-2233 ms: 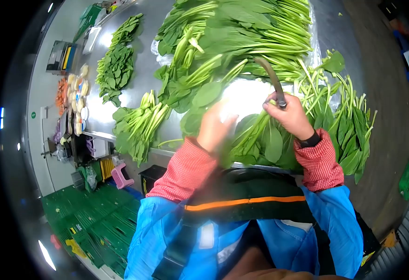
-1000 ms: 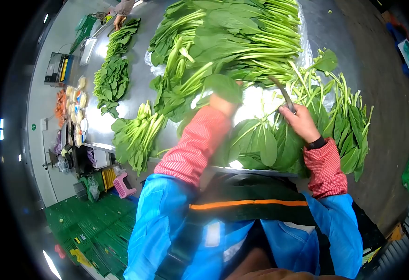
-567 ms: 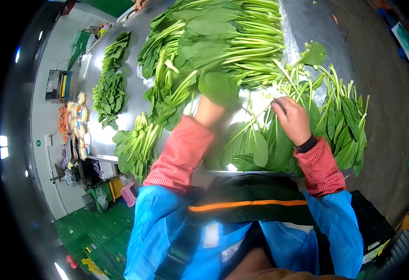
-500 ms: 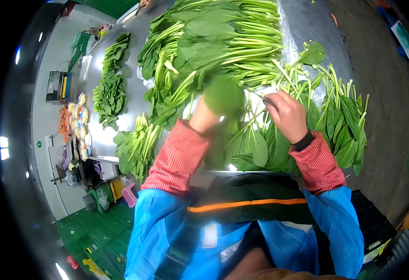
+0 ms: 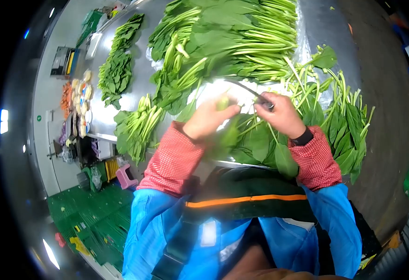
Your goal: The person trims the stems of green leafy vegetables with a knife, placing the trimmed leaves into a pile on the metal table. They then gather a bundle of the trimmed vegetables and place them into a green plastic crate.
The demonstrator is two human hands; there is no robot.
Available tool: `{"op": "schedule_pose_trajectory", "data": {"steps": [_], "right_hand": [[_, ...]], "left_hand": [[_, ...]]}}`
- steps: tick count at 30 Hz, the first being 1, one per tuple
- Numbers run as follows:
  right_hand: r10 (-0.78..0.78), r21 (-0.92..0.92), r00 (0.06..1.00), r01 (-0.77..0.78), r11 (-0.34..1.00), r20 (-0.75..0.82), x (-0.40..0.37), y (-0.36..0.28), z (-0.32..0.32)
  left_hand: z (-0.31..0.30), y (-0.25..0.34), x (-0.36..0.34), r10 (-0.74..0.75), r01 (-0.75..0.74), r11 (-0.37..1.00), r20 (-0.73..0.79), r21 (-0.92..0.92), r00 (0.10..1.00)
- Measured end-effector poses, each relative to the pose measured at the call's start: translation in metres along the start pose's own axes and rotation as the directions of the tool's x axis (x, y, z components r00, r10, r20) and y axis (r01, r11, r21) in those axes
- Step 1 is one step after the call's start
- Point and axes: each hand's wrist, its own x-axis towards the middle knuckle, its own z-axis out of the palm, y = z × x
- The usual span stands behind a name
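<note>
My right hand is closed round the dark handle of a knife. Its thin, curved blade points up and left, past my left hand. The left fingers are pinched on a leafy green stalk, its leaf blurred and hanging below the hand. Under the right hand lie loose leafy greens at the table's near edge. Just beyond both hands is a big pile of leafy greens, pale stems facing right.
The metal table also bears a bunch of greens at left, a row of darker greens farther left, and loose stalks at right. Wrapped pale packs line its left edge. A pink stool stands on the floor.
The leaf by my left hand has dropped from above it to below. The knife blade has swung into view across the bright patch, and the hands are nearer each other. The view has shifted slightly.
</note>
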Motion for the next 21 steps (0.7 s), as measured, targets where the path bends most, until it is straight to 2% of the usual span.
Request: {"op": "schedule_pose_trajectory", "data": {"steps": [1, 2, 4, 5, 6, 7, 8, 9, 11, 12, 14, 16, 17, 18, 19, 20, 21], "right_hand": [[-0.128, -0.192, 0.987, 0.108, 0.975, -0.099, 0.002, 0.011, 0.001], [-0.008, -0.292, 0.999, -0.002, 0.956, -0.033, 0.002, 0.019, -0.005], [0.034, -0.563, 0.998, -0.063, 0.824, -0.062, 0.000, 0.032, -0.004], [0.032, -0.624, 0.995, -0.084, 0.777, -0.094, 0.001, 0.036, 0.003], [-0.013, -0.566, 0.997, -0.029, 0.824, -0.071, 0.004, 0.038, 0.012], [-0.061, -0.506, 0.997, 0.026, 0.862, -0.053, 0.008, 0.037, 0.023], [-0.108, -0.443, 0.993, 0.079, 0.893, -0.041, 0.014, 0.037, 0.035], [-0.066, -0.445, 0.997, 0.078, 0.892, 0.042, 0.020, 0.036, 0.047], [-0.137, -0.456, 0.986, 0.167, 0.874, 0.099, 0.036, 0.034, 0.073], [-0.161, -0.466, 0.981, 0.194, 0.863, 0.112, 0.046, 0.035, 0.086], [-0.115, -0.576, 0.990, 0.140, 0.805, 0.079, 0.072, 0.060, 0.117], [-0.091, -0.678, 0.992, 0.124, 0.725, 0.085, 0.083, 0.067, 0.131], [-0.088, -0.723, 0.991, 0.131, 0.679, 0.098, 0.086, 0.066, 0.134], [-0.085, -0.764, 0.990, 0.138, 0.631, 0.109, 0.089, 0.067, 0.136], [-0.146, -0.751, 0.983, 0.179, 0.635, 0.110, 0.086, 0.065, 0.133], [-0.146, -0.682, 0.980, 0.199, 0.703, 0.136, 0.081, 0.063, 0.127], [-0.109, -0.619, 0.983, 0.177, 0.765, 0.146, 0.076, 0.044, 0.121]], "left_hand": [[-0.010, 0.003, -0.011, 0.090, -0.090, 0.973, 0.010, 0.212, 0.996], [-0.021, 0.003, -0.024, -0.007, 0.005, 0.976, 0.005, 0.217, 1.000], [-0.052, -0.009, -0.048, -0.041, 0.042, 0.999, -0.047, 0.006, 0.998], [-0.064, -0.011, -0.062, -0.058, 0.042, 0.978, -0.075, -0.202, 0.996], [-0.074, -0.009, -0.074, -0.077, 0.032, 0.916, -0.096, -0.400, 0.992], [-0.086, -0.014, -0.082, -0.023, -0.041, 0.914, -0.152, -0.403, 0.988], [-0.092, -0.014, -0.092, -0.041, -0.059, 0.846, -0.174, -0.529, 0.984], [-0.101, -0.020, -0.099, -0.033, -0.088, 0.819, -0.199, -0.567, 0.980], [-0.112, -0.027, -0.104, 0.013, -0.146, 0.787, -0.221, -0.599, 0.975], [-0.117, -0.031, -0.103, 0.001, -0.126, 0.818, -0.216, -0.562, 0.976], [-0.126, -0.046, -0.098, -0.016, -0.090, 0.869, -0.209, -0.487, 0.978], [-0.120, -0.048, -0.093, -0.080, 0.022, 0.974, -0.251, -0.225, 0.965], [-0.118, -0.070, -0.085, 0.012, -0.011, 1.000, -0.318, 0.005, 0.948], [-0.114, -0.079, -0.079, 0.118, -0.048, 0.976, -0.333, 0.212, 0.936], [-0.110, -0.080, -0.073, 0.222, -0.066, 0.909, -0.344, 0.411, 0.912], [-0.104, -0.078, -0.070, 0.319, -0.097, 0.816, -0.305, 0.570, 0.897], [-0.093, -0.066, -0.066, 0.348, -0.095, 0.784, -0.308, 0.614, 0.886]]}}
